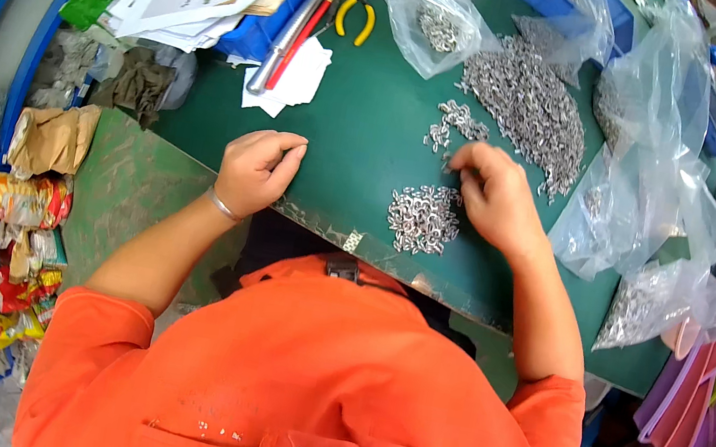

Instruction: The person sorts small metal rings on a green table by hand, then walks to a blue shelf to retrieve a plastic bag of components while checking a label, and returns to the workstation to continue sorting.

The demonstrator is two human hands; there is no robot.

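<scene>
My left hand (259,167) rests at the near edge of the green tabletop, fingers curled and thumb against the index finger; nothing shows in it. My right hand (499,196) reaches over the table with its fingers bent inward. Its fingertips are down by a few loose metal pieces, and what they pinch, if anything, is too small to make out. Nearest me lies a small heap of shiny metal links (423,220). Beyond the right fingertips is a loose cluster of grey links (459,119), next to a large pile of the same links (529,105).
Clear plastic bags (638,190) with metal pieces lie along the right side. At the back left are yellow-handled pliers (365,26), a red stick-like tool (289,56) and white paper (303,87). A blue bin (262,30) holds papers. Snack packets (21,200) fill the left shelf.
</scene>
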